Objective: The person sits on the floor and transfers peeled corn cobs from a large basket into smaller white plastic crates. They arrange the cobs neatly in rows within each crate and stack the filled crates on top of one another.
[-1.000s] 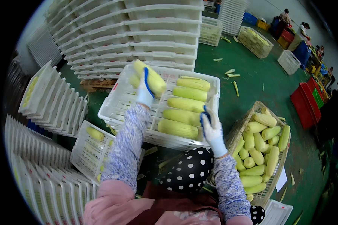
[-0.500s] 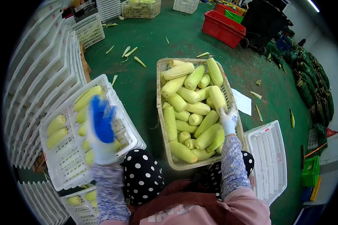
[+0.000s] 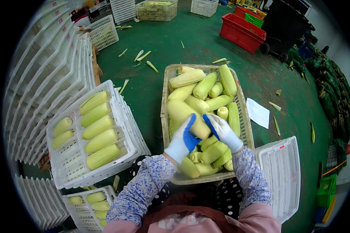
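Over the crate, my left hand (image 3: pixel 182 139), in a white glove with a blue palm, wraps round the near end of a pale green ear of corn (image 3: pixel 182 112). My right hand (image 3: pixel 223 131), gloved alike, grips the other side of that end with thumb and fingers. Motion blurs the ear, which tilts up and away to the left. Beneath it, a beige plastic crate (image 3: pixel 246 118) is heaped with more husked-in ears. To my left, a white slotted tray (image 3: pixel 72 165) carries corn laid in two columns, five ears in the right one by several, two in the left.
Tall stacks of white trays (image 3: pixel 46 85) line the left side. A lower white tray (image 3: pixel 77 215) with corn is near my left knee. White trays (image 3: pixel 278 174) lie right of the crate. Paper (image 3: pixel 257 112), husk scraps (image 3: pixel 152 66) and red bins (image 3: pixel 243 33) are on the green floor.
My left hand has come from above the left tray to the crate. An ear has been lifted between both hands. The left tray's right column now shows unobstructed.
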{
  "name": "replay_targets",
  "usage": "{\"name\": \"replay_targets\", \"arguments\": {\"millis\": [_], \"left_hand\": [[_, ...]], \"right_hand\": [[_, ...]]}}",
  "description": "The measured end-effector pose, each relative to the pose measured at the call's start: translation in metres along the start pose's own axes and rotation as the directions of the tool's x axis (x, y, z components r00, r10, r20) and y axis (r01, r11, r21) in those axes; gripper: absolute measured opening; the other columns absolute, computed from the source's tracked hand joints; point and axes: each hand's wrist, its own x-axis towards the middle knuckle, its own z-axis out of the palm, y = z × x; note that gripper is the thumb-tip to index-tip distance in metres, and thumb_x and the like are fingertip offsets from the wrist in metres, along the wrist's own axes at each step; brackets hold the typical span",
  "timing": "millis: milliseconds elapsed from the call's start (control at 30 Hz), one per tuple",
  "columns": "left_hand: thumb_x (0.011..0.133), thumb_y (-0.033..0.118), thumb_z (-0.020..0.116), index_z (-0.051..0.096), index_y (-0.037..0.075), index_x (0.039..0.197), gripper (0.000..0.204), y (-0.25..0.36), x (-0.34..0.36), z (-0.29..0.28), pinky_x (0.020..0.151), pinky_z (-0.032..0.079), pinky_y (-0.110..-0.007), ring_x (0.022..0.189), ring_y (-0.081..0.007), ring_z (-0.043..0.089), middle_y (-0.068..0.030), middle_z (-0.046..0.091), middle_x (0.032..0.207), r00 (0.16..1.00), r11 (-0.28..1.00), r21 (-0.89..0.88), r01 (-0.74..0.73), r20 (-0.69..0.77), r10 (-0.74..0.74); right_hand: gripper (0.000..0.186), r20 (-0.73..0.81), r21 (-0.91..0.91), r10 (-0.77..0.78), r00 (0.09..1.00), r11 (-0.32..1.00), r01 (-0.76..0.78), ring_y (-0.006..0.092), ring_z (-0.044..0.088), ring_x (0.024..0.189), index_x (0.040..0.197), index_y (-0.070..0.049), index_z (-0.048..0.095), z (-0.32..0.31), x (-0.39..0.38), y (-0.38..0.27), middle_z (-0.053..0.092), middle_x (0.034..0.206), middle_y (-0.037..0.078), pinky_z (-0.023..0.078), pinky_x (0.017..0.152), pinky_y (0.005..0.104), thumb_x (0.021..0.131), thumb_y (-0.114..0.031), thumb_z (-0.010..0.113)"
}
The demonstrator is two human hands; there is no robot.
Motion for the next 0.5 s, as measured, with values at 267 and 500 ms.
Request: {"name": "replay_targets", "arguments": {"millis": [267, 500], "left_hand": [[0.089, 0.009, 0.06, 0.054, 0.005, 0.118, 0.03, 0.04, -0.01, -0.028, 0.094, 0.048, -0.043, 0.107, -0.0257, 0.059, -0.0099, 0.061, 0.111, 0.913, 0.937, 0.018, -0.348, -0.22, 0.343], [0.086, 0.009, 0.064, 0.05, 0.005, 0.123, 0.039, 0.063, -0.039, -0.022, 0.091, 0.05, -0.037, 0.104, -0.0226, 0.059, -0.0095, 0.059, 0.111, 0.911, 0.905, -0.14, -0.401, -0.17, 0.377]], "right_hand": [[0.057, 0.243, -0.8, 0.249, 0.938, 0.598, 0.049, 0.0272, 0.044, 0.126, 0.136, -0.015, 0.041, 0.067, 0.198, 0.074, 0.048, 0.133, 0.011, 0.036, 0.102, 0.0489, 0.082, -0.012, 0.058], [0.046, 0.368, -0.694, 0.367, 0.854, 0.72, -0.01, 0.036, 0.042, 0.128, 0.126, -0.012, 0.053, 0.108, 0.22, 0.059, 0.049, 0.131, 0.018, 0.033, 0.104, 0.0521, 0.08, -0.009, 0.058]]}}
